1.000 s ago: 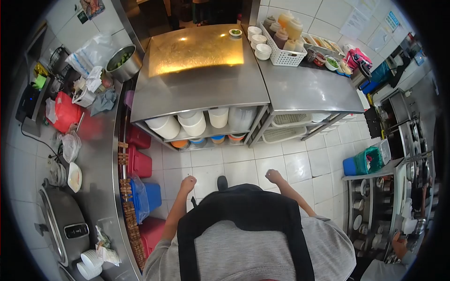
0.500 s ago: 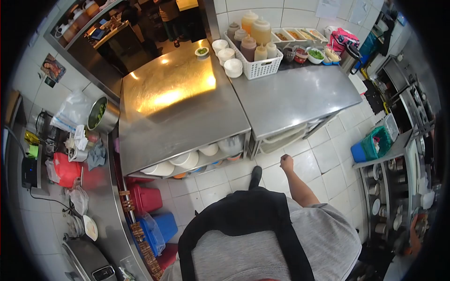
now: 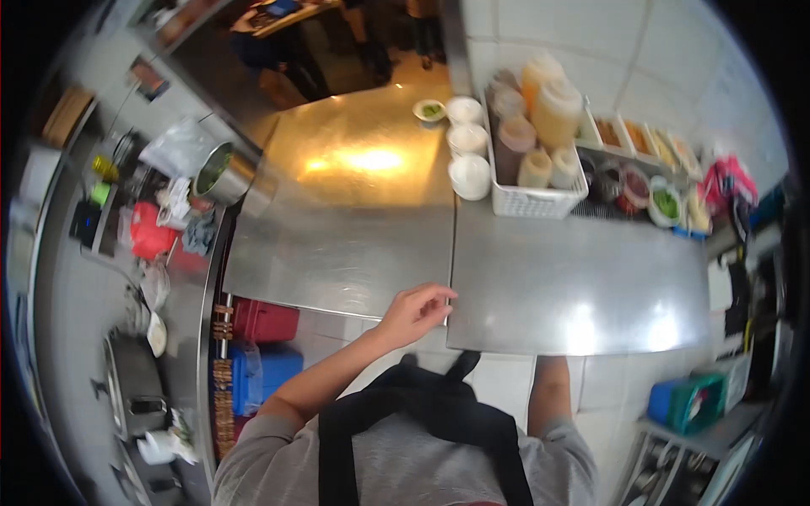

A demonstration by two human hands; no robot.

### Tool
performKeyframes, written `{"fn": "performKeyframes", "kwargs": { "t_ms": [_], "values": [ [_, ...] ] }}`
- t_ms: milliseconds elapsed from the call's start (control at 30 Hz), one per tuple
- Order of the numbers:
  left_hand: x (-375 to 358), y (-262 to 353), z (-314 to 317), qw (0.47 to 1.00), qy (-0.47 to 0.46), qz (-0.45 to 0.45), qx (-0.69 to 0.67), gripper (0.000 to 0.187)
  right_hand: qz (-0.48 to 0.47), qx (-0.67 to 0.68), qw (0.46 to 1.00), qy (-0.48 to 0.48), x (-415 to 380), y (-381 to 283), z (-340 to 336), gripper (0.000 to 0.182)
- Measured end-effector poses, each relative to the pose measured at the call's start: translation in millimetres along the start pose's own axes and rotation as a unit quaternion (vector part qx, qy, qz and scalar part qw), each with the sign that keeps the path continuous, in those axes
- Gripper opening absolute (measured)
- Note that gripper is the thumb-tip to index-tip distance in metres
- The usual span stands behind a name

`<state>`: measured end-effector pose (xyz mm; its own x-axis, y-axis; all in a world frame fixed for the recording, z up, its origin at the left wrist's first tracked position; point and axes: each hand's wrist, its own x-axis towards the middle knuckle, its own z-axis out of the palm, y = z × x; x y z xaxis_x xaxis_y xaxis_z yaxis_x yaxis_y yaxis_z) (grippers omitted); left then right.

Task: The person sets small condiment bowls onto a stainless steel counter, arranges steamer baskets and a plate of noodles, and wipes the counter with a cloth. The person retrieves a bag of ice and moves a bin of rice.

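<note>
My left hand [image 3: 417, 314] hovers over the front edge of the steel counter [image 3: 337, 261], near the seam between two tabletops. Its fingers are loosely curled and apart, and nothing shows in them. Of my right arm only the forearm shows; the hand is hidden under the front edge of the right steel tabletop [image 3: 582, 278]. At the back of that tabletop stands a white basket [image 3: 540, 202] of sauce bottles, with stacked white bowls [image 3: 469, 175] on its left. A small bowl of something green [image 3: 429, 110] sits near the back of the left tabletop.
Food trays [image 3: 645, 139] and a bowl of chopped greens [image 3: 666, 205] are at the back right. A metal pot [image 3: 224, 175] and a red bag [image 3: 153, 229] are on the left counter. Below are blue [image 3: 274, 377] and red bins [image 3: 266, 322]. People's legs show beyond the pass.
The view has moved closer to the counter. My left hand has come into view above its edge. My right hand, visible before over the floor, has gone under the right tabletop.
</note>
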<state>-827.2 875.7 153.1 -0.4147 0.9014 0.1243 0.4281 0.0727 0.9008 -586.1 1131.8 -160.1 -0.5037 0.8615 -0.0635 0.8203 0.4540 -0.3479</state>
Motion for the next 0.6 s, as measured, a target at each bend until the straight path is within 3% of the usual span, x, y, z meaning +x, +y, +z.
{"fn": "performKeyframes", "kwargs": {
  "t_ms": [100,200,300,333,400,467,567,600],
  "values": [
    [-8.7,-0.2,38.4,0.986,-0.155,-0.032,-0.046,0.016,-0.019,0.030,0.998,0.050,-19.8,-4.2,10.8,0.027],
    [-24.1,-0.6,66.4,0.952,-0.303,0.025,-0.046,0.018,-0.022,0.061,0.991,0.120,-39.9,-25.1,20.7,0.028],
    [-44.8,-4.8,87.4,0.935,-0.348,0.000,-0.062,0.017,-0.010,0.075,0.976,0.202,-71.6,-33.7,23.8,0.030],
    [-50.1,-8.8,92.8,0.923,-0.380,0.005,-0.063,0.017,0.010,0.055,0.980,0.191,-81.2,-36.6,20.0,0.030],
    [-65.2,-20.4,104.3,0.914,-0.406,0.005,-0.014,0.015,0.041,-0.048,0.998,-0.021,-94.7,-48.6,-14.5,0.043],
    [-82.1,-46.1,113.7,0.902,-0.432,0.018,-0.020,0.014,0.055,-0.058,0.996,0.033,-98.9,-51.0,-7.5,0.046],
    [-107.3,-81.9,123.7,0.890,-0.434,-0.127,-0.051,0.018,0.089,-0.018,0.996,0.001,-109.5,-57.1,-20.1,0.041],
    [-117.3,-99.3,122.9,0.888,-0.440,-0.126,-0.048,0.018,0.095,-0.016,0.995,0.002,-112.3,-58.0,-17.3,0.041]
  ]
}}
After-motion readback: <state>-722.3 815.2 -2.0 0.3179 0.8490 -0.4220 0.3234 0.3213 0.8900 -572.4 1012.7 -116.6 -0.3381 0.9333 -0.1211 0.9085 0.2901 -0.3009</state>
